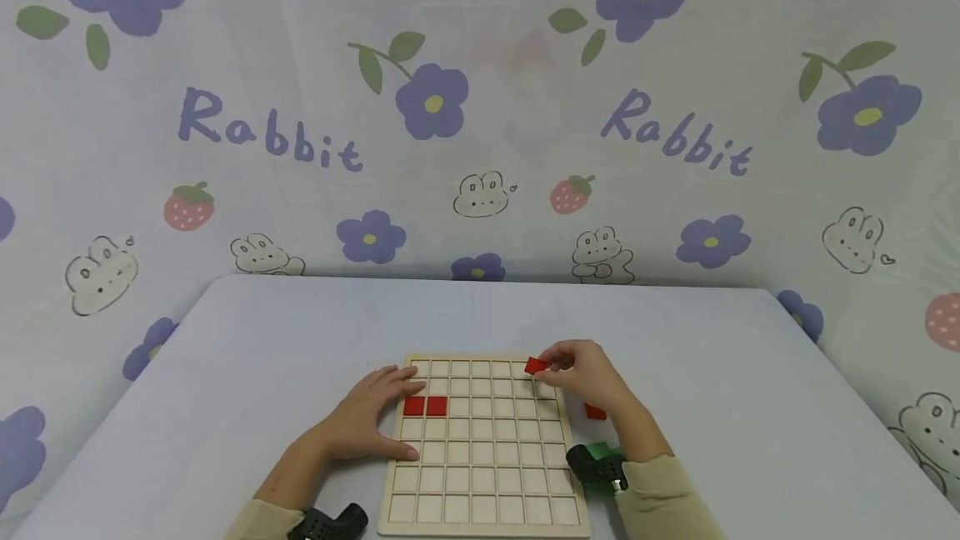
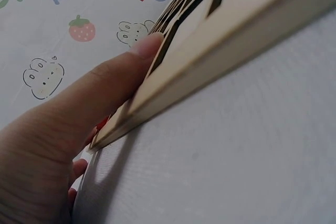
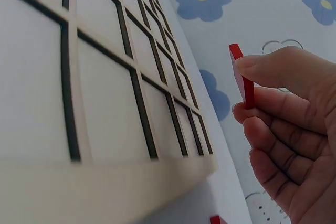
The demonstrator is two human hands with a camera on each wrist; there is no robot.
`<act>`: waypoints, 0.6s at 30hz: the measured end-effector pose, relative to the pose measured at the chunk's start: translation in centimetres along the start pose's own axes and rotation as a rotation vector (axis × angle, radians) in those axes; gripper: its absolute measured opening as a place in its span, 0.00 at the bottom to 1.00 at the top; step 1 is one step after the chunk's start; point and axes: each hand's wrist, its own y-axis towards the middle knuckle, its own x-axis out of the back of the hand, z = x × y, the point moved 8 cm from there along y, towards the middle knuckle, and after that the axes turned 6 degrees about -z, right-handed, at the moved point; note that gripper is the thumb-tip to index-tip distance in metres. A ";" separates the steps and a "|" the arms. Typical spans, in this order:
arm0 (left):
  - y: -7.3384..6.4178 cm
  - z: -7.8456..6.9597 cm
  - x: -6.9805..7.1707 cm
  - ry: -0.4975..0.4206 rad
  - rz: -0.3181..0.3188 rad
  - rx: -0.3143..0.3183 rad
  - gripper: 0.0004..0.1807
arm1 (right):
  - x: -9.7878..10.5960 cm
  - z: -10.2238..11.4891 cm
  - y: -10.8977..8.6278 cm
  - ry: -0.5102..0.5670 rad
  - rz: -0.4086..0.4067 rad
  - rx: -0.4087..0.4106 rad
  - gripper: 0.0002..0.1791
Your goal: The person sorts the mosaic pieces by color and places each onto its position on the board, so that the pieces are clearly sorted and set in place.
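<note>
A wooden grid board (image 1: 484,528) with square cells lies on the table. Two red square tiles (image 1: 437,406) sit side by side in its third row, at the left edge. My left hand (image 1: 367,415) rests on the board's left side, fingers spread, its thumb on the rim in the left wrist view. Between thumb and fingertips, my right hand (image 1: 581,369) pinches a red square tile (image 3: 242,77) above the board's far right corner. In the right wrist view this tile is held on edge, clear of the grid.
Another red tile (image 1: 595,412) lies on the white table (image 1: 300,315) right of the board, partly behind the right forearm. Something green (image 1: 599,450) shows beside the right wrist's black camera (image 1: 592,467). A patterned curtain (image 1: 517,107) hangs behind the table.
</note>
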 end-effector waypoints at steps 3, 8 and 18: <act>0.0 0.0 0.1 -0.005 0.000 0.001 0.50 | -0.6 0.7 0.2 0.008 0.016 0.015 0.11; -0.1 -0.1 0.2 -0.011 -0.004 0.002 0.50 | -1.4 1.9 0.5 0.022 0.035 0.067 0.11; -0.1 -0.1 0.2 -0.003 -0.009 -0.006 0.50 | -2.7 3.2 0.7 0.040 0.119 0.119 0.13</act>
